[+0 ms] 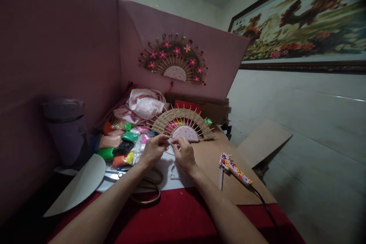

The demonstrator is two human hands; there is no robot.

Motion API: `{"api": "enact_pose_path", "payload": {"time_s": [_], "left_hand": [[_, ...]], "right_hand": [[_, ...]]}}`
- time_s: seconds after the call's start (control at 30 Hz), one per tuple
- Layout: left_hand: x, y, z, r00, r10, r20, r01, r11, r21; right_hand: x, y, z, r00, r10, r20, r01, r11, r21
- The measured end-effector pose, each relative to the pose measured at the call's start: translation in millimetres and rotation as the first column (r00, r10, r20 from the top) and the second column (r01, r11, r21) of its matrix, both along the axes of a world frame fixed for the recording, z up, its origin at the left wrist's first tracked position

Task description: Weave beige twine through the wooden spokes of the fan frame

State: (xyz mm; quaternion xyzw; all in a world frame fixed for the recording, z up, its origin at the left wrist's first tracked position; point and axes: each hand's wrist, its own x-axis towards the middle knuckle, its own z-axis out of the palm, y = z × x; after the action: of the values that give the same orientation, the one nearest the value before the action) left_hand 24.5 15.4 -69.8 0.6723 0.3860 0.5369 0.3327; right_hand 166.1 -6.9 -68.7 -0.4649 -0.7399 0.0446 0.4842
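My left hand [156, 148] and my right hand [183, 153] meet over the middle of the table, fingertips pinched close together. What lies between them is too small to make out; a whitish bit shows at the fingertips. Just beyond them stands a woven fan [183, 114] of twine on thin sticks, with a pink dotted half-round base [185, 133]. Under my hands is a white sheet [177, 183]. Large scissors [151, 187] lie beside my left forearm, blades pointing left.
Bags of coloured clay [114, 152] and dotted cloth [145, 101] crowd the left and back. A corded glue gun [236, 169] rests on cardboard [243, 194] at right. A finished flowered fan [175, 61] hangs on the pink panel [131, 23]. A curved white card [82, 183] lies left.
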Motion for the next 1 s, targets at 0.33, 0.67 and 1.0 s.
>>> {"api": "enact_pose_path", "payload": {"time_s": [0.33,0.67,1.0], "left_hand": [[-2,-14,16.2,0.862,0.245,-0.443,-0.186,0.967,0.173],[2,-16,14.2,0.782,0.238,-0.576,-0.214,0.971,0.11],[2,-11,12.2,0.676,0.206,-0.708,-0.09,0.976,0.198]], "right_hand": [[-2,2,-3.2,1.0,-0.003,0.001,0.004,1.0,-0.015],[0,2,-6.7,0.991,0.036,0.132,-0.038,0.999,0.016],[5,2,-6.8,0.989,0.103,0.104,-0.105,0.994,0.015]]}}
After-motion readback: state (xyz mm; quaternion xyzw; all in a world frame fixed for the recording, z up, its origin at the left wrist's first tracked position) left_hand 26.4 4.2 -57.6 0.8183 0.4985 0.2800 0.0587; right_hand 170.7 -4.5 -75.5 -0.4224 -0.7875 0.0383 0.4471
